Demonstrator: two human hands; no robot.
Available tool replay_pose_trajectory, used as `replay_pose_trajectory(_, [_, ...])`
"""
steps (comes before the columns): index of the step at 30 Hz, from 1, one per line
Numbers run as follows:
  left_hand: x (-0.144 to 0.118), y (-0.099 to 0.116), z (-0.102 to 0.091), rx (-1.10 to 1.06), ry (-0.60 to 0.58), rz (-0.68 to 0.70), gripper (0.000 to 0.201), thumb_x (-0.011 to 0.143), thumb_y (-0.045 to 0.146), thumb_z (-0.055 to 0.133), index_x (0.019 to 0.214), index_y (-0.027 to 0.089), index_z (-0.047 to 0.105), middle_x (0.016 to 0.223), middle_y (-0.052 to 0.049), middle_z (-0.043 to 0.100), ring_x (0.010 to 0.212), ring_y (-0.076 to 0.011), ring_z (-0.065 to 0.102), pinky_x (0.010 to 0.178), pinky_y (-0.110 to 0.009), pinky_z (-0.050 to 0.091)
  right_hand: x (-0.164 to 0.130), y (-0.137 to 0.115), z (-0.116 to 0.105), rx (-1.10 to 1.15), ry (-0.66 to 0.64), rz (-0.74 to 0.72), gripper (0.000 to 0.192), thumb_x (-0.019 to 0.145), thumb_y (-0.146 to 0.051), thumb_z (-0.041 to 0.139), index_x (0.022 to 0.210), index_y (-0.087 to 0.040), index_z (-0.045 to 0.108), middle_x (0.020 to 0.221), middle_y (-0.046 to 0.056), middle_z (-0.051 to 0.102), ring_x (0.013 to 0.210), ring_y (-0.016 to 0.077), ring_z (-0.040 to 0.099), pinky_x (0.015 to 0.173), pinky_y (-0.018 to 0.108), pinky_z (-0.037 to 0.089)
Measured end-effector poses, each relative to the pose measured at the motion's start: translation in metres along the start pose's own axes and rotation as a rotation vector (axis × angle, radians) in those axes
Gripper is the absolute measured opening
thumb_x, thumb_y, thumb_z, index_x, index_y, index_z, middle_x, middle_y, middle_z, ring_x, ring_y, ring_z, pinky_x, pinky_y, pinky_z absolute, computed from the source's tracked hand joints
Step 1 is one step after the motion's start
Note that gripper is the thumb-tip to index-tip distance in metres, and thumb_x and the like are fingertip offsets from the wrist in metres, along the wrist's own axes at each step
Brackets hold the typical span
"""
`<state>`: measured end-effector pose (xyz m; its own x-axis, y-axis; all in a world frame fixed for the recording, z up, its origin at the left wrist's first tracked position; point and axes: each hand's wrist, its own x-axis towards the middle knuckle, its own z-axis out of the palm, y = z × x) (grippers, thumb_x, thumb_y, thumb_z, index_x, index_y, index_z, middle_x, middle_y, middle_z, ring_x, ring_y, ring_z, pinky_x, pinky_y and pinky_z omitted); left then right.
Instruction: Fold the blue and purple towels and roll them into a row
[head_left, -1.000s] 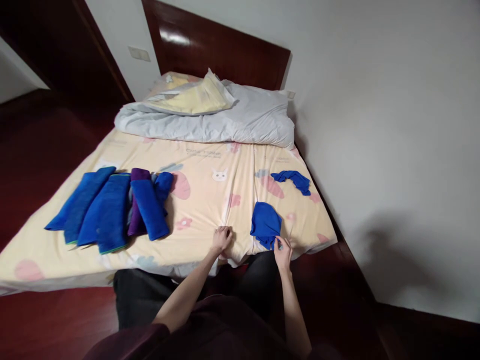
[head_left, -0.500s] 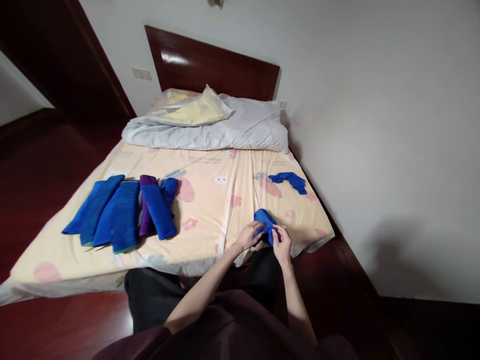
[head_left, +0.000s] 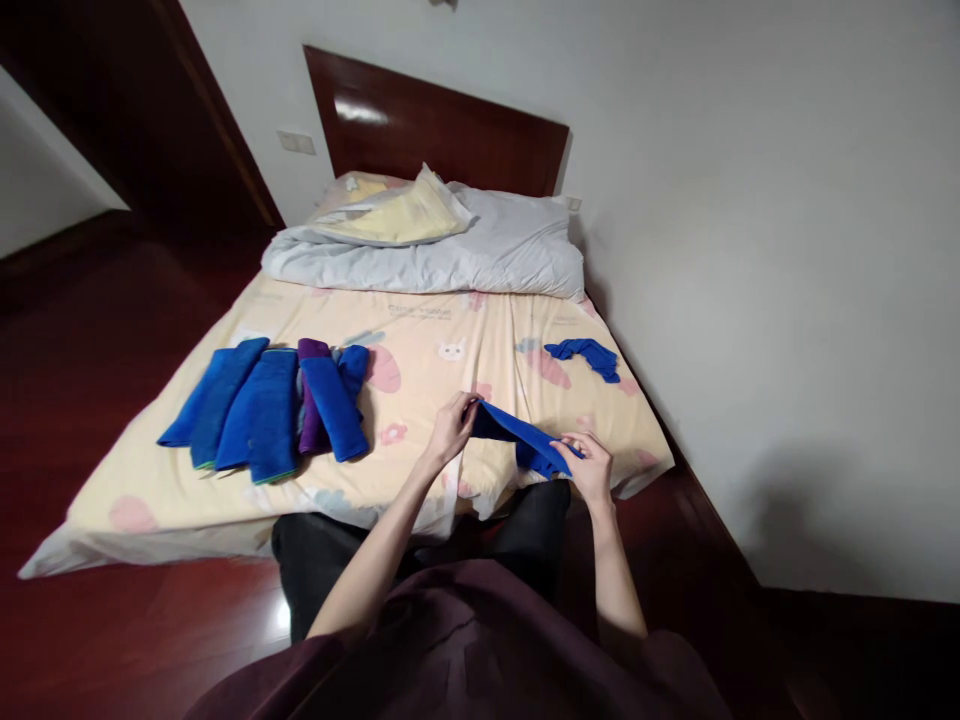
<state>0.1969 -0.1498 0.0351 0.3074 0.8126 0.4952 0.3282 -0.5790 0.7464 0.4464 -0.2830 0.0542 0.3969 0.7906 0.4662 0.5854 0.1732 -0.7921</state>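
A small blue cloth (head_left: 517,437) is stretched between my two hands just above the near edge of the bed (head_left: 420,470). My left hand (head_left: 452,427) pinches its left end. My right hand (head_left: 590,467) grips its right end, where the fabric bunches. Another crumpled blue cloth (head_left: 586,355) lies further back on the right of the sheet. On the left, several folded blue towels (head_left: 255,410) and a purple one (head_left: 313,400) lie side by side.
A grey and yellow duvet (head_left: 435,245) is heaped at the head of the bed, before the dark wooden headboard (head_left: 435,130). A white wall (head_left: 750,250) runs close along the right side. Dark red floor (head_left: 90,340) surrounds the bed.
My left hand came off the sheet and joined my right hand on the blue cloth. Both hands then lifted it and pulled it apart into a long strip.
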Motion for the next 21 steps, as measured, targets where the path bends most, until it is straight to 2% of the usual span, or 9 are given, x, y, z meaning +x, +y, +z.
replay_pose_trajectory(4, [0.015, 0.008, -0.045, 0.13, 0.028, 0.082, 0.025, 0.102, 0.026, 0.043, 0.113, 0.019, 0.065, 0.096, -0.007, 0.065, 0.086, -0.018, 0.064, 0.079, -0.03, 0.052, -0.004, -0.007, 0.014, 0.173, -0.118, 0.083, 0.033, 0.072, -0.048, 0.086, 0.084, -0.019, 0.076, 0.074, 0.002, 0.068, 0.065, 0.0151, 0.063, 0.062, 0.027, 0.055])
replay_pose_trajectory(7, [0.012, 0.002, -0.063, 0.229, 0.08, 0.011, 0.027, 0.102, 0.023, 0.043, 0.113, 0.019, 0.067, 0.094, -0.007, 0.063, 0.084, -0.0187, 0.063, 0.079, -0.031, 0.051, -0.007, -0.021, 0.022, 0.278, -0.28, 0.065, 0.027, 0.077, -0.044, 0.082, 0.088, -0.02, 0.076, 0.087, 0.005, 0.073, 0.077, 0.0177, 0.068, 0.07, 0.028, 0.057])
replay_pose_trajectory(9, [0.004, 0.0, -0.069, 0.289, 0.04, -0.022, 0.025, 0.099, 0.023, 0.047, 0.114, 0.019, 0.067, 0.1, -0.009, 0.063, 0.09, -0.0214, 0.063, 0.085, -0.036, 0.052, -0.012, -0.032, 0.03, 0.322, -0.319, 0.052, 0.023, 0.082, -0.042, 0.079, 0.09, -0.021, 0.075, 0.092, 0.006, 0.074, 0.084, 0.0185, 0.07, 0.075, 0.029, 0.058])
replay_pose_trajectory(11, [-0.006, 0.006, -0.069, 0.3, -0.117, 0.029, 0.028, 0.094, 0.026, 0.059, 0.12, 0.021, 0.067, 0.114, -0.011, 0.063, 0.104, -0.0262, 0.062, 0.096, -0.044, 0.05, -0.019, -0.046, 0.043, 0.361, -0.298, 0.058, 0.021, 0.083, -0.041, 0.078, 0.089, -0.021, 0.073, 0.09, 0.005, 0.074, 0.083, 0.0183, 0.07, 0.075, 0.029, 0.058])
replay_pose_trajectory(13, [-0.017, 0.02, -0.063, 0.206, -0.344, 0.117, 0.044, 0.087, 0.029, 0.07, 0.129, 0.023, 0.063, 0.127, -0.012, 0.061, 0.118, -0.0294, 0.058, 0.105, -0.048, 0.046, -0.027, -0.059, 0.061, 0.409, -0.262, 0.065, 0.022, 0.082, -0.04, 0.08, 0.088, -0.021, 0.071, 0.086, 0.004, 0.073, 0.079, 0.0176, 0.069, 0.074, 0.029, 0.058])
replay_pose_trajectory(15, [-0.027, 0.037, -0.053, 0.045, -0.537, 0.133, 0.048, 0.087, 0.027, 0.069, 0.134, 0.024, 0.06, 0.126, -0.011, 0.064, 0.116, -0.0274, 0.061, 0.104, -0.042, 0.049, -0.035, -0.07, 0.078, 0.466, -0.242, 0.062, 0.023, 0.08, -0.039, 0.082, 0.087, -0.021, 0.07, 0.084, 0.003, 0.071, 0.078, 0.0177, 0.069, 0.075, 0.03, 0.058])
replay_pose_trajectory(16, [-0.03, 0.044, -0.048, -0.026, -0.594, 0.108, 0.044, 0.089, 0.024, 0.065, 0.133, 0.023, 0.06, 0.122, -0.01, 0.067, 0.111, -0.0255, 0.064, 0.099, -0.038, 0.051, -0.038, -0.073, 0.085, 0.491, -0.239, 0.058, 0.024, 0.08, -0.039, 0.083, 0.087, -0.021, 0.069, 0.083, 0.003, 0.071, 0.079, 0.0179, 0.069, 0.076, 0.031, 0.058])
replay_pose_trajectory(18, [-0.035, 0.053, -0.041, -0.102, -0.62, 0.037, 0.035, 0.092, 0.02, 0.057, 0.127, 0.021, 0.063, 0.111, -0.008, 0.071, 0.1, -0.0226, 0.069, 0.09, -0.032, 0.054, -0.041, -0.075, 0.094, 0.521, -0.235, 0.044, 0.025, 0.08, -0.04, 0.083, 0.088, -0.022, 0.068, 0.086, 0.003, 0.069, 0.084, 0.019, 0.069, 0.081, 0.033, 0.059])
replay_pose_trajectory(21, [-0.038, 0.053, -0.041, -0.079, -0.53, -0.023, 0.021, 0.095, 0.025, 0.055, 0.111, 0.02, 0.068, 0.1, -0.007, 0.074, 0.09, -0.0215, 0.07, 0.085, -0.031, 0.055, -0.042, -0.063, 0.095, 0.497, -0.224, 0.0, 0.04, 0.073, -0.038, 0.088, 0.103, -0.023, 0.066, 0.106, 0.007, 0.068, 0.104, 0.0232, 0.067, 0.094, 0.037, 0.058])
